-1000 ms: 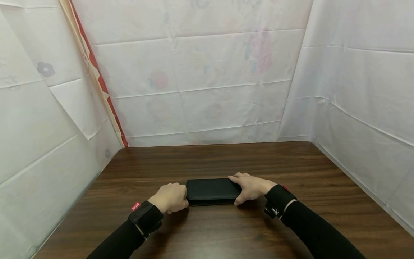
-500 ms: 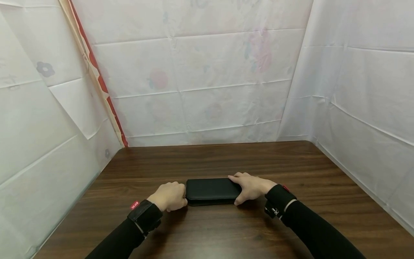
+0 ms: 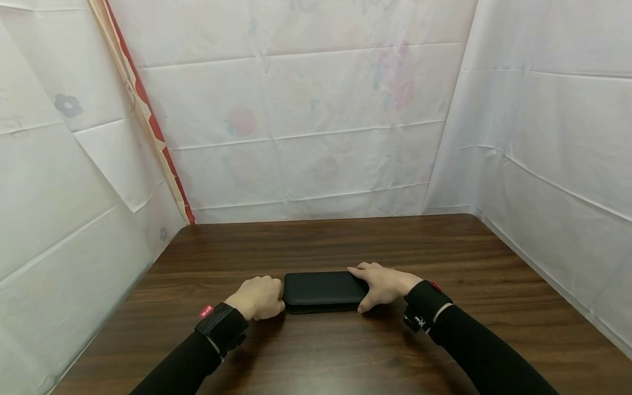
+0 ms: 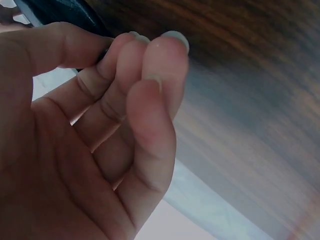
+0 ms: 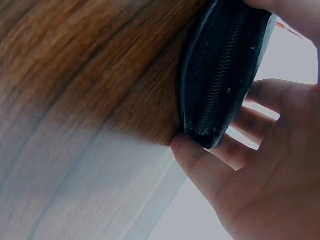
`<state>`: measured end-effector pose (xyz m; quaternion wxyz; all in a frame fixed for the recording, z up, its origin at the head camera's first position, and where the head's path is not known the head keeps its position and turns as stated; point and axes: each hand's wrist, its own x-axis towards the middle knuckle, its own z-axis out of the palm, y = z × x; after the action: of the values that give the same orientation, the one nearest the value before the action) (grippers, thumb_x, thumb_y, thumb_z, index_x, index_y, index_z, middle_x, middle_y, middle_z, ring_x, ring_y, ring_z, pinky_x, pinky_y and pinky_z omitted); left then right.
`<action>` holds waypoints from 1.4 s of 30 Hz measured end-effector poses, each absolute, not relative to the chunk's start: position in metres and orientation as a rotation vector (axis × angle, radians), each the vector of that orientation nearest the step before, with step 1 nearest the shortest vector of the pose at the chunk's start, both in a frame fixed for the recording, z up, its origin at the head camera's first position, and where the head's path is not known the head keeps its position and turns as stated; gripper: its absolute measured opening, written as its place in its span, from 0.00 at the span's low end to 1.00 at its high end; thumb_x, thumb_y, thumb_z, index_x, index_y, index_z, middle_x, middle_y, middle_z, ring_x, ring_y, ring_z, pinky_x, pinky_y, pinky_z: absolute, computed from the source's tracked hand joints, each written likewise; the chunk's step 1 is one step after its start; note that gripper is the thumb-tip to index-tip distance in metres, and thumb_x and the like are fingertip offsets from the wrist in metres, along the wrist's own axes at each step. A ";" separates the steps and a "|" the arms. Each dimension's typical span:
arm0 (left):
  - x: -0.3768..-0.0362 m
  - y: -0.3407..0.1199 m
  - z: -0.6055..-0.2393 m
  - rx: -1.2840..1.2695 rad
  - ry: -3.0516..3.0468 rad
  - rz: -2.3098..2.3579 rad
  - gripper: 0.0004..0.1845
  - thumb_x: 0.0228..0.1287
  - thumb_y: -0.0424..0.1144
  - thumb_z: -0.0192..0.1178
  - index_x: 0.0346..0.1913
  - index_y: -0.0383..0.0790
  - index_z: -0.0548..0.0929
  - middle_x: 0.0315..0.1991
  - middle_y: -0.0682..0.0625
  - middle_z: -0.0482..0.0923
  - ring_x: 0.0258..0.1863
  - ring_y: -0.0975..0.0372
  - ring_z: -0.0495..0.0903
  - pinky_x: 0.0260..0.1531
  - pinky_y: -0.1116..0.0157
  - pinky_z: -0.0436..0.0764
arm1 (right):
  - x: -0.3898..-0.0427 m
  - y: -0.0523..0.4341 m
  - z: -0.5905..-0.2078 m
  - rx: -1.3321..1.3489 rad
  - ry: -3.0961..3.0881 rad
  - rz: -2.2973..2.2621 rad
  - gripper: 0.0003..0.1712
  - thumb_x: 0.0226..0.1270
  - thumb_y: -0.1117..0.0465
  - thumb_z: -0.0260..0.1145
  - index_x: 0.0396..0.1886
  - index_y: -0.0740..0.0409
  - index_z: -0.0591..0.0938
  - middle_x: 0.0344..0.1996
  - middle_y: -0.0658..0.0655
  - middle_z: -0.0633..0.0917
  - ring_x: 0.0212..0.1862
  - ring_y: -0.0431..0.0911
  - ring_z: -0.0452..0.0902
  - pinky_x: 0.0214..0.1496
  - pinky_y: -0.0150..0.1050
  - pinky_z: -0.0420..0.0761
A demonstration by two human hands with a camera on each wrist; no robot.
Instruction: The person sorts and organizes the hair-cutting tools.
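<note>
A long black zip wallet [image 3: 323,289] lies on the brown wood table between both hands. At its left end my left hand [image 3: 259,299] has curled fingers, the thumb pressed to the index finger. A small dark bit shows in this pinch in the left wrist view, right by the wallet's edge [image 4: 75,15]; what it is stays mostly hidden. My right hand [image 3: 385,285] grips the opposite end, thumb on the near side and fingers over the far side. From the right wrist the closed zipper teeth [image 5: 220,82] show along the wallet's end.
The wood-grain table [image 3: 321,241] reaches back to a white sheet wall [image 3: 321,137] with faint prints. White sheets also hang at both sides. A red and cream strip [image 3: 148,109] runs down the back left corner. Each wrist wears a black camera band.
My left hand has shifted very slightly up and left at the wallet's end. My right hand and the wallet stay almost still.
</note>
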<state>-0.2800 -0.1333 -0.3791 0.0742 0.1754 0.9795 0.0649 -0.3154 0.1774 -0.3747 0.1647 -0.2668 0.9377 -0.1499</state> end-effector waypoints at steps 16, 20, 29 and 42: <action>-0.286 -0.135 -0.377 0.489 2.925 0.182 0.14 0.69 0.37 0.62 0.23 0.45 0.78 0.20 0.52 0.74 0.12 0.62 0.75 0.20 0.63 0.73 | -0.315 0.177 -0.373 -0.751 2.661 -0.424 0.56 0.57 0.51 0.79 0.81 0.54 0.60 0.76 0.58 0.62 0.74 0.57 0.59 0.67 0.56 0.69; -0.287 -0.134 -0.376 0.490 2.925 0.164 0.15 0.69 0.37 0.61 0.22 0.45 0.78 0.19 0.52 0.74 0.12 0.62 0.75 0.20 0.63 0.72 | -0.316 0.178 -0.374 -0.752 2.663 -0.422 0.56 0.57 0.51 0.79 0.81 0.54 0.60 0.76 0.59 0.62 0.74 0.57 0.58 0.67 0.56 0.69; -0.290 -0.134 -0.376 0.495 2.946 0.127 0.16 0.69 0.36 0.60 0.20 0.45 0.75 0.20 0.51 0.72 0.17 0.61 0.72 0.22 0.62 0.68 | -0.316 0.177 -0.374 -0.767 2.676 -0.424 0.56 0.56 0.50 0.80 0.81 0.53 0.62 0.75 0.57 0.64 0.73 0.55 0.60 0.66 0.55 0.70; -0.291 -0.133 -0.374 0.510 2.943 0.151 0.16 0.67 0.33 0.58 0.19 0.44 0.76 0.18 0.51 0.73 0.14 0.62 0.73 0.19 0.63 0.68 | -0.316 0.177 -0.375 -0.770 2.674 -0.422 0.55 0.56 0.50 0.79 0.81 0.53 0.61 0.75 0.57 0.64 0.74 0.55 0.60 0.66 0.54 0.70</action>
<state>-0.2910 -0.1333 -0.3741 0.0757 0.1699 0.9813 0.0503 -0.3156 0.1774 -0.3746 0.1629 -0.2701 0.9373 -0.1480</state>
